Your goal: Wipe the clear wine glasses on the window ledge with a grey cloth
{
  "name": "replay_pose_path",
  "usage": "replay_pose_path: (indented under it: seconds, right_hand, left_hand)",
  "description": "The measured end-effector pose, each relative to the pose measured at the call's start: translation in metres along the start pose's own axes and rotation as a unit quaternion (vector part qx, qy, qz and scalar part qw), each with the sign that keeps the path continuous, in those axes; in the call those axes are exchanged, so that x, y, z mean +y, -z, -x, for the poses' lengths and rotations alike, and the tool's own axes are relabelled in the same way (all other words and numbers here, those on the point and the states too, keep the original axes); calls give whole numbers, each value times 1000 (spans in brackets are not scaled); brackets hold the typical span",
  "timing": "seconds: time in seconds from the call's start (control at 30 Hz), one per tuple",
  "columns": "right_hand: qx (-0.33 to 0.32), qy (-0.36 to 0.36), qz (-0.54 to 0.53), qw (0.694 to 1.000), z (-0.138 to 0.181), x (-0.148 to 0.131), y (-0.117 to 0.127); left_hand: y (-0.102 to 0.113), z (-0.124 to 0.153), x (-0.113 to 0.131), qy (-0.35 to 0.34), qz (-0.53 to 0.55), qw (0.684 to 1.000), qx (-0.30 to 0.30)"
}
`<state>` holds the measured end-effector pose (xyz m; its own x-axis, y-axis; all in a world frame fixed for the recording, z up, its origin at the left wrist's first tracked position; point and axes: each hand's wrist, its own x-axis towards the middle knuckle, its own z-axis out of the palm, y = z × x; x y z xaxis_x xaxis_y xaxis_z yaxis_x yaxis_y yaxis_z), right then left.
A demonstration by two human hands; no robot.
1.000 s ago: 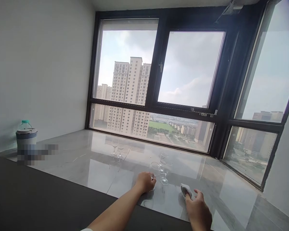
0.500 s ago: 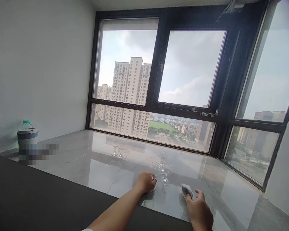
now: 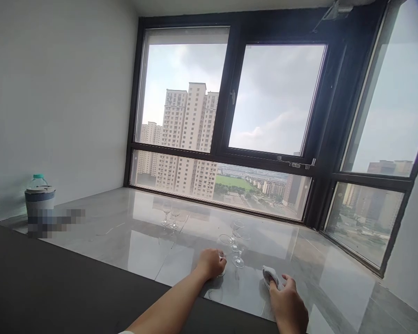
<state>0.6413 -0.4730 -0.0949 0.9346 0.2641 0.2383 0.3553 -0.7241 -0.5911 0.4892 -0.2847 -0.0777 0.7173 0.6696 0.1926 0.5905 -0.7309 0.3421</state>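
My left hand (image 3: 212, 263) is closed around the lower part of a clear stemmed glass (image 3: 225, 240), which stands upright near the front edge of the glossy sill (image 3: 181, 262). Its fingers partly hide the stem and foot. Just behind and to the right are more stemmed glasses, the nearest being an upright glass (image 3: 239, 260). Off to the right, my right hand (image 3: 290, 301) grips a folded whitish cloth (image 3: 270, 274) between thumb and fingers, apart from the glasses.
Two more stemmed glasses (image 3: 170, 218) stand farther back on the left. A paper cup (image 3: 40, 199) and a bottle with a green cap (image 3: 38, 176) are at the far left by the wall. A dark-framed window (image 3: 223, 160) bounds the back; the sill's front edge (image 3: 121, 266) drops off towards me.
Hardly anything differs. Both hands keep their places, the left on the glass and the right on the cloth.
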Motion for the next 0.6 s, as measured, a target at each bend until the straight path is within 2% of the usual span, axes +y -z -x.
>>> replay_pose_path:
  seconds: [0.37, 0.6]
  right_hand:
    - [16, 6, 1, 1000, -1, 1, -3]
    - [-2, 3, -11, 1000, 0, 0, 2]
  left_hand:
    - [6, 3, 4, 15, -8, 1000, -9]
    - [7, 4, 5, 16, 1, 1000, -20]
